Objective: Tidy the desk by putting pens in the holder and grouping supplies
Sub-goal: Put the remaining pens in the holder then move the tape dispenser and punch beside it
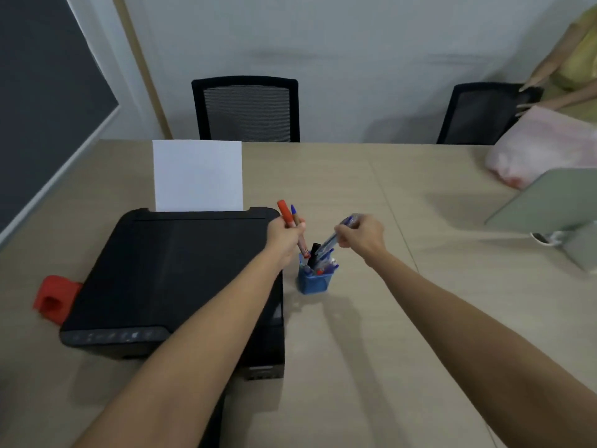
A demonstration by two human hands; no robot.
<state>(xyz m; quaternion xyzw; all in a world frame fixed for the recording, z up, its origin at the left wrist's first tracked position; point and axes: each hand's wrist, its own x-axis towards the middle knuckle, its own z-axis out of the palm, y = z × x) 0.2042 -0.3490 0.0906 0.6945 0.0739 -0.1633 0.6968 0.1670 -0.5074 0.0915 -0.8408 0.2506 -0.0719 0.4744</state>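
Observation:
A small blue pen holder point(315, 282) stands on the desk just right of the printer, with several pens and a black marker point(313, 253) sticking out of it. My left hand point(284, 232) is closed around a red-capped marker point(284, 212) and a blue-capped pen point(294, 211), their lower ends pointing down toward the holder. My right hand point(361, 232) grips a bunch of blue pens point(336, 237) tilted down, their tips at the holder's mouth.
A black printer point(168, 279) with a white sheet point(197, 174) fills the left of the desk; a red object point(53, 299) lies at its left. A grey laptop stand point(546, 202) and a pink bag point(536, 150) sit at the right. Two chairs and another person's arm are beyond.

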